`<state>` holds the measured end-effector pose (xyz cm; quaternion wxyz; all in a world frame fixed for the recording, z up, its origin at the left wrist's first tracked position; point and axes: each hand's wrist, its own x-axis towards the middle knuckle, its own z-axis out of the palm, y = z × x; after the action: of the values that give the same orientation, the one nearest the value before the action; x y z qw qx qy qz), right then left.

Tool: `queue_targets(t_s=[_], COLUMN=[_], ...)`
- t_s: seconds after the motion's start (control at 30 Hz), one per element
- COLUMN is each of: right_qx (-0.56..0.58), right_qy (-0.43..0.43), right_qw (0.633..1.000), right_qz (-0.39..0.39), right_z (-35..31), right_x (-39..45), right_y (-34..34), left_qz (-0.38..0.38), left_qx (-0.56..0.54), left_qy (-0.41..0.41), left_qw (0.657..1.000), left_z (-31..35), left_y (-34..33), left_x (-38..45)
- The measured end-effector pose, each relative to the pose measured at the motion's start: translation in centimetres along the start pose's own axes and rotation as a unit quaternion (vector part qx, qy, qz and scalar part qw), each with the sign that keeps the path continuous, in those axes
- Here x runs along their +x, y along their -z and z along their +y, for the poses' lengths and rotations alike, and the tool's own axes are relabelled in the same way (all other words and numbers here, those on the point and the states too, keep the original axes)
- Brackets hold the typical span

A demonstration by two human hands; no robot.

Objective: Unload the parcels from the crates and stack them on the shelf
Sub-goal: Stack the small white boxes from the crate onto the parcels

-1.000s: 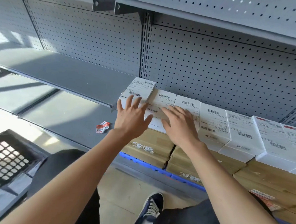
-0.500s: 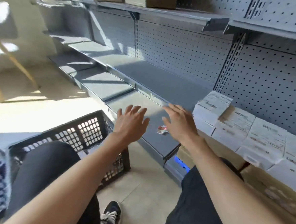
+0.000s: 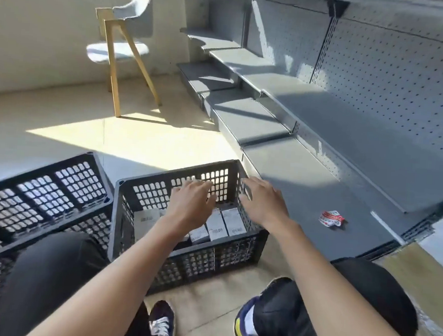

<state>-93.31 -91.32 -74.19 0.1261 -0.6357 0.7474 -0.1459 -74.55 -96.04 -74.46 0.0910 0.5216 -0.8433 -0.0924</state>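
1. Black plastic lattice forms the nearer crate (image 3: 141, 243), which stands on the floor just beside the lowest shelf (image 3: 317, 200). White parcels (image 3: 224, 224) lie in its bottom, packed side by side; we cannot count them, because our forearm covers part of the load.
2. Our left hand (image 3: 190, 206) hovers over the crate with fingers spread wide and holds nothing. Our right hand (image 3: 262, 199) hovers over the crate's right wall, fingers likewise extended and empty. Neither hand touches a parcel.
3. We judge the step in hand to be the reach for the next parcels; the shelf boards in view carry none of them.
4. Risk: the parcels sit tight against one another and against the right wall. Fingers may fail to enter the gaps, so a parcel could slip free partway through the lift.
5. Risk: the crate walls are tall relative to the parcels. A low lift could catch a parcel corner on the rim and tip it out of the grip.
6. Risk: taking several parcels at once between two flat hands relies on side pressure alone; the middle ones could drop out.
7. A crumpled red-and-white wrapper (image 3: 332, 219) lies on the lowest shelf. Parcels set on it would sit tilted.
8. A second crate (image 3: 42, 200) stands to the left, touching the first.
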Motion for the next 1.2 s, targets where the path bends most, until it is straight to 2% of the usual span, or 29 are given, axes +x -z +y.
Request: queue_targets(t_s=[0.3, 0.6, 0.77, 0.93, 1.2], right_qx=[-0.011, -0.033, -0.020, -0.011, -0.022], right_qy=[-0.056, -0.029, 0.003, 0.024, 0.030], right_qw=[0.984, 0.952, 0.943, 0.934, 0.908], right_qz=[-0.167, -0.303, -0.331, -0.356, -0.417], right_z=[-1.9, -2.5, -3.7, -5.1, -6.7], right_x=[5.7, 14.1, 16.7, 18.7, 20.0], right_y=[-9.9, -22.5, -27.5, -32.0, -39.0], left_qz=[-0.078, -0.188, -0.195, -0.178, -0.194], left_qx=[-0.024, -0.054, -0.075, -0.076, -0.042], left_qy=[0.100, 0.235, 0.319, 0.357, 0.348], left_qw=[0.992, 0.952, 0.925, 0.914, 0.916], left_z=[-10.2, -19.2, -22.7, -25.4, -26.7], left_y=[-7.5, -16.6, -20.0, -23.2, -26.5], left_x=[3.0, 5.3, 5.7, 5.4, 4.8])
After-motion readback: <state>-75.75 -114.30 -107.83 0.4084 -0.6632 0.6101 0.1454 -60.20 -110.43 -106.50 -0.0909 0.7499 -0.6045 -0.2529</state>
